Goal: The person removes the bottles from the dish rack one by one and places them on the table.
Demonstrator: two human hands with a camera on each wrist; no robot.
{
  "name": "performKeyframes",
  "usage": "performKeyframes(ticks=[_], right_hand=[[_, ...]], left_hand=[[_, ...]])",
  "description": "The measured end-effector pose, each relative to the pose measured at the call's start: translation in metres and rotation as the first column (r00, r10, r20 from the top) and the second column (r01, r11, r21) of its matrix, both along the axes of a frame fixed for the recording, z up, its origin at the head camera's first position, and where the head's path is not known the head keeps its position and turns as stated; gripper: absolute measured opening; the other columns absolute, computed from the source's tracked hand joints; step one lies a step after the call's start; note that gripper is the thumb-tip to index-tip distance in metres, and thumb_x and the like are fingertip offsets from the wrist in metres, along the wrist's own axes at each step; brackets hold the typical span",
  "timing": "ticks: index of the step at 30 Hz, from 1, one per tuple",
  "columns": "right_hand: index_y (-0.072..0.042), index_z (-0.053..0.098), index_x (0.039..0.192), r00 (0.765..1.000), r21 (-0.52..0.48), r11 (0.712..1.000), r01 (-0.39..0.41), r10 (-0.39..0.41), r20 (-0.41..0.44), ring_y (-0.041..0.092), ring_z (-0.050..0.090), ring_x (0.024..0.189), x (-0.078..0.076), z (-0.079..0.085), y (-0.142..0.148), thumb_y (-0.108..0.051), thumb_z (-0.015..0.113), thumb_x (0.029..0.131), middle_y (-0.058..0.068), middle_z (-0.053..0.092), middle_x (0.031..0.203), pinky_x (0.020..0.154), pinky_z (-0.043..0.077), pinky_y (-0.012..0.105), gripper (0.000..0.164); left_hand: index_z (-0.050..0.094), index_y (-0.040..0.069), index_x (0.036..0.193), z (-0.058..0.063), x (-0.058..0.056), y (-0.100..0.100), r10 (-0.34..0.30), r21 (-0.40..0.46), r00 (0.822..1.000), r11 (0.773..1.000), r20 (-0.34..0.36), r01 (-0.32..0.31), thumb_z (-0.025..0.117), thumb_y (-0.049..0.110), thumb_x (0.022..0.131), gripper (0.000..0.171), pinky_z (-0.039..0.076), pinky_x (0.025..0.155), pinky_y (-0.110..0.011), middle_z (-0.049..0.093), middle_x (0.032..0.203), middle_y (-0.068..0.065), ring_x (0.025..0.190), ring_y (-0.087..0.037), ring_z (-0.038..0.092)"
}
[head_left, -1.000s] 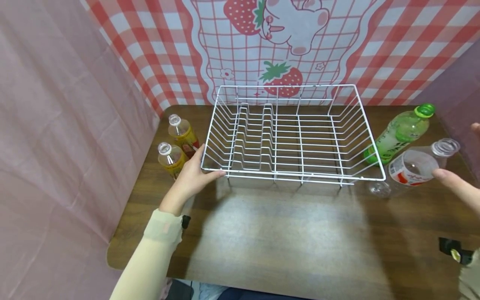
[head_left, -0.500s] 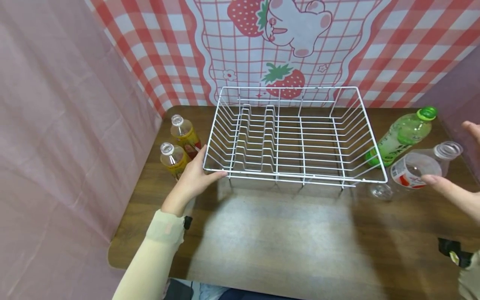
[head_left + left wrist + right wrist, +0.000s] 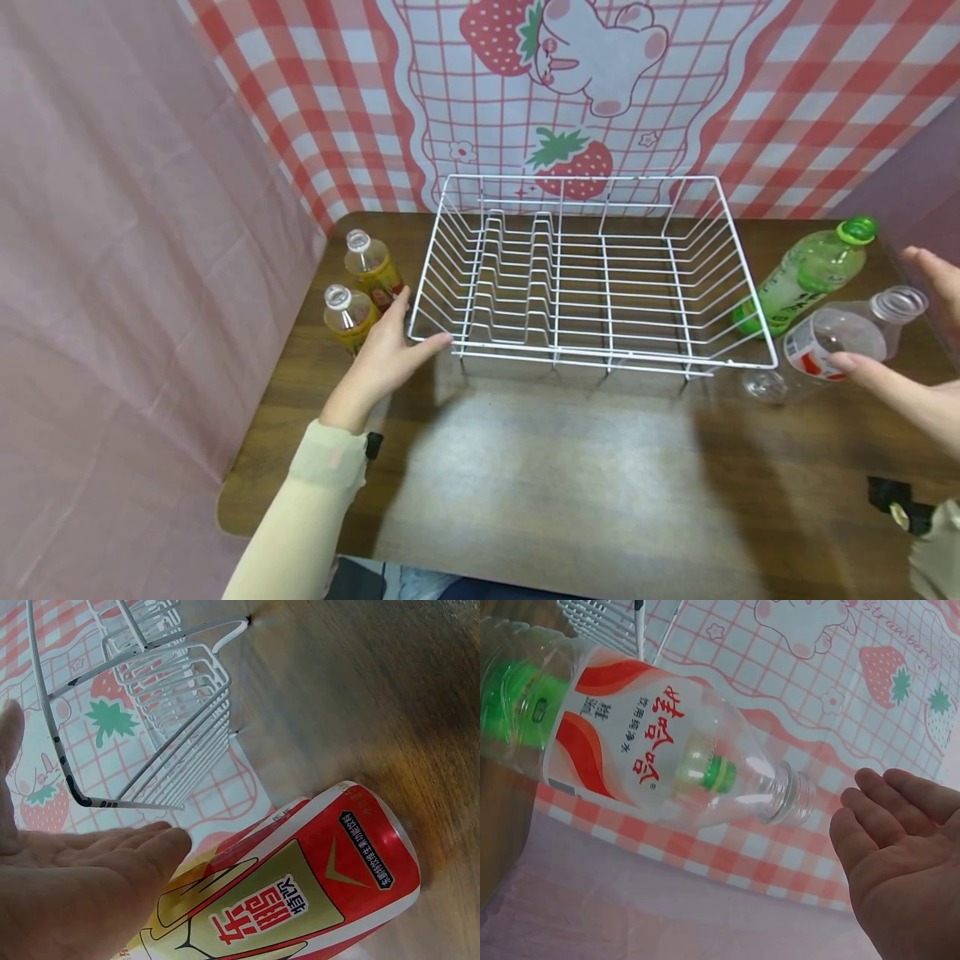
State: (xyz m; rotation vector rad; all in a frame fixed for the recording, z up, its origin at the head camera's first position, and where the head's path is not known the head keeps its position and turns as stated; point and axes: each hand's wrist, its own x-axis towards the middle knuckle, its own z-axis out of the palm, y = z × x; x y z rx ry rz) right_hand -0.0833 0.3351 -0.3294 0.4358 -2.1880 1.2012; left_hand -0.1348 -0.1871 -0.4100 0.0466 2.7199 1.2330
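A white wire dish rack [image 3: 607,350] stands at the back of the brown table. My left hand [image 3: 386,350] is spread at its front left corner; the left wrist view shows the fingers straight beside the wire. Just left of that hand are two clear-necked bottles with yellow and red labels, a front bottle [image 3: 350,321] and a rear bottle [image 3: 373,265]. On the right, my right hand [image 3: 907,840] is open, palm toward an uncapped clear water bottle [image 3: 622,735] with a red and white label. Behind this one stands a green bottle [image 3: 813,271] with a green cap.
The wooden table [image 3: 555,467] extends in front of the rack to its near edge. A red and white strawberry-print cloth [image 3: 360,100] hangs behind it, and a pink curtain [image 3: 135,250] closes off the left side.
My right hand has shifted left, its thumb now overlapping the clear bottle's label in the head view. My left hand stays at the rack corner. The head view has drifted slightly.
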Motion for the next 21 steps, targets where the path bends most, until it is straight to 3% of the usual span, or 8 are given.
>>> performKeyframes(ticks=[2,12,15,17,21], right_hand=[[0.012,0.044,0.145,1.0,-0.001,1.0,-0.005,0.005,-0.01,0.021,0.043,0.138,0.0,-0.001,-0.002,-0.069,0.083,0.066,0.011,0.051,0.147,0.116,0.029,0.029,0.119],[0.009,0.048,0.145,0.999,-0.054,0.998,-0.042,0.043,0.016,0.023,0.044,0.138,-0.004,0.002,-0.01,-0.061,0.089,0.064,0.015,0.052,0.146,0.116,0.029,0.03,0.115],[0.006,0.051,0.145,0.998,-0.063,0.997,-0.033,0.036,0.042,0.023,0.043,0.138,-0.005,0.002,-0.011,-0.048,0.095,0.065,0.014,0.053,0.146,0.116,0.029,0.03,0.107],[0.003,0.052,0.146,0.997,-0.058,0.998,-0.022,0.026,0.068,0.022,0.044,0.137,-0.005,0.003,-0.012,-0.027,0.099,0.066,0.013,0.053,0.146,0.113,0.031,0.025,0.097],[0.002,0.053,0.145,0.996,-0.029,0.999,-0.046,0.048,0.079,0.021,0.046,0.135,-0.006,0.003,-0.012,-0.021,0.099,0.066,0.012,0.054,0.146,0.109,0.035,0.02,0.094]], left_hand=[[0.011,0.009,0.164,0.001,0.0,0.0,0.008,-0.003,1.0,1.0,-0.009,-0.008,0.07,0.058,0.091,0.106,0.024,0.118,-0.052,0.021,0.165,-0.018,0.148,-0.034,0.024],[0.009,0.009,0.164,0.01,0.001,-0.001,0.005,-0.004,0.998,1.0,-0.058,-0.005,0.067,0.062,0.091,0.107,0.023,0.118,-0.052,0.029,0.16,-0.024,0.147,-0.035,0.026],[0.008,0.01,0.164,0.012,0.001,-0.001,0.0,-0.005,0.998,1.0,-0.068,0.0,0.065,0.065,0.091,0.108,0.024,0.118,-0.052,0.028,0.16,-0.023,0.147,-0.035,0.026],[0.009,0.01,0.164,0.014,0.001,-0.001,-0.002,-0.003,0.997,1.0,-0.073,0.002,0.064,0.065,0.091,0.107,0.024,0.118,-0.052,0.029,0.16,-0.023,0.146,-0.035,0.028],[0.009,0.01,0.164,0.017,0.001,-0.001,-0.008,-0.002,0.997,1.0,-0.081,0.008,0.065,0.064,0.091,0.107,0.027,0.117,-0.052,0.032,0.158,-0.025,0.145,-0.036,0.031]])
